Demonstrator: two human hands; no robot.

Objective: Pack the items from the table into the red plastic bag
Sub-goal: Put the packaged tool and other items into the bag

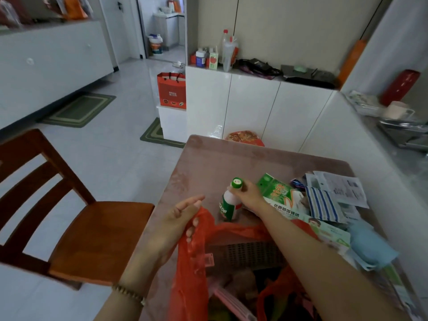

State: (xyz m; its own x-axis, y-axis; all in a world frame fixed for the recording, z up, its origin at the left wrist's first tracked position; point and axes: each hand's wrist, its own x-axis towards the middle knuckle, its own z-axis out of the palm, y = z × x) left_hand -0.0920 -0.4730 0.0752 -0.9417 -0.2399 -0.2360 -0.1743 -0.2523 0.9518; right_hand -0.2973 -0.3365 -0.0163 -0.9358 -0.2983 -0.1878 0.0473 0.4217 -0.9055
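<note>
**A:** Where is the white plastic bottle w/ green cap & green-red label (228, 206) found?

**B:** Upright on the pink-clothed table (231, 158), just beyond the far rim of the red plastic bag (192, 262). It's gripped at the neck by the right hand (249, 195). Thumb & fingers are curled round it right under the cap, and the cap top is seen above them.

**A:** And the left hand?

**B:** The left hand (183, 218) is seen at the bag's left rim. The thin red film is pinched by the lower fingers (195, 221), which are curled over the edge. Index & thumb are held straight, pointed fwd, w/ nothing touched.

**A:** How is the bag held?

**B:** It's held open at the near table edge, mouth up. A grey perforated panel (245, 253) is seen inside. The other contents are blurred and can't be told.

**A:** Bottle vs. bag?

**B:** The bottle's base is set on the table, outside the bag and close behind its rim, approx. between the two hands.

**A:** What else is noted?

**B:**
- Just right of the bottle, a green printed carton (275, 188) is seen beside the right hand.
- A flat white-green printed box (324, 225) is partly covered by the right forearm.
- Further right are a blue-white striped pouch (324, 205), printed paper sheets (342, 188) & a light-blue cloth (370, 246).
- A brown wooden chair (92, 228) is placed left of the table.
- A beaded bracelet (129, 293) is worn on the left wrist.
</note>
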